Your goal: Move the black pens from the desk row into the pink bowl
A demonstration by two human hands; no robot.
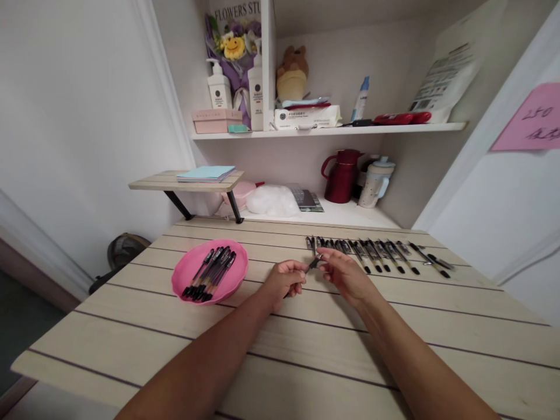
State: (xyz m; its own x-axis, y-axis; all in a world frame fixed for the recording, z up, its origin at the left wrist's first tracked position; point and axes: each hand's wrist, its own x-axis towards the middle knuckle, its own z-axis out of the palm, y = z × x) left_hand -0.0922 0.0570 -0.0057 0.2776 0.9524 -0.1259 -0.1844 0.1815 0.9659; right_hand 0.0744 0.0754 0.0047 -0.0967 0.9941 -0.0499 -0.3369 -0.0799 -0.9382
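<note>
Over the middle of the table, my left hand point(286, 282) is closed around the barrel of a black pen point(313, 263). The fingertips of my right hand point(343, 273) pinch the upper end of that same pen, at its cap and clip. A row of black pens point(371, 254) lies on the table just beyond and to the right of my right hand. Left of my left hand sits a pink scalloped bowl point(238, 256) with several capped black pens point(210, 273) lying side by side in it. My fingers cover much of the held pen.
A small raised stand point(157, 182) with blue paper point(206, 173) on it is at the back left. Behind the table, a red jug point(344, 178) and a pale bottle point(375, 184) stand under a loaded shelf point(332, 133). The slatted table point(280, 361) ends at the left edge.
</note>
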